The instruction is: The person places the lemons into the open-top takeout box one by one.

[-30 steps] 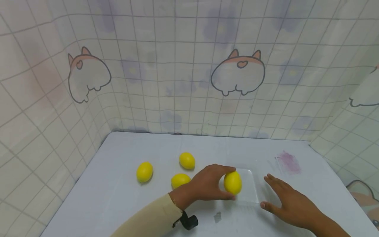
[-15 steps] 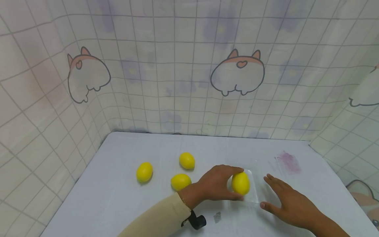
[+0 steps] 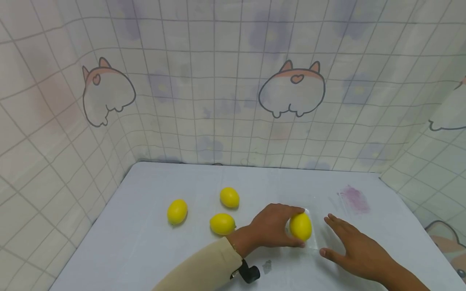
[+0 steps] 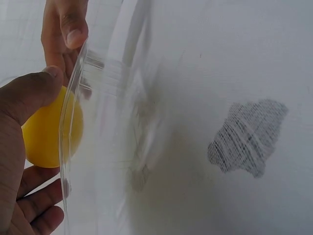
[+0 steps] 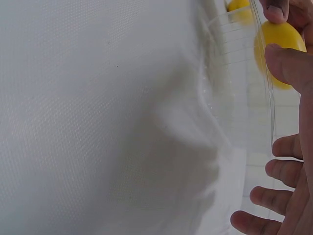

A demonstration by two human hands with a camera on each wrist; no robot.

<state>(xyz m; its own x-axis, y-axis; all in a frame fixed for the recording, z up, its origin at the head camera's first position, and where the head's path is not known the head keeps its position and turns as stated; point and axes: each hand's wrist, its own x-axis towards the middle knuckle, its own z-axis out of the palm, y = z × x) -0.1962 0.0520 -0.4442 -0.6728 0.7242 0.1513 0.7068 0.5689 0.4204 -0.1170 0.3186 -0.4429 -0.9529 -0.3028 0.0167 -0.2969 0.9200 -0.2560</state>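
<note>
My left hand (image 3: 273,225) holds a yellow lemon (image 3: 301,227) between thumb and fingers, over a clear plastic container (image 3: 314,238). In the left wrist view the lemon (image 4: 46,132) sits right at the container's rim, partly seen through the clear wall (image 4: 105,127). My right hand (image 3: 358,250) lies to the right of the container, fingers extended and thumb apart, with nothing in it. In the right wrist view its fingertips (image 5: 264,198) are close beside the container's wall (image 5: 230,73). The left hand hides much of the container in the head view.
Three more lemons lie on the white table (image 3: 145,258): one at the left (image 3: 177,211), one farther back (image 3: 229,197), one near the left wrist (image 3: 222,224). A grey mark (image 3: 267,266) and a pinkish stain (image 3: 356,199) show on the cover. Patterned curtain (image 3: 233,81) surrounds the table.
My left hand has moved to the right with the lemon, farther over the container. More of the lemon near the left wrist shows now. The right hand has stayed in place.
</note>
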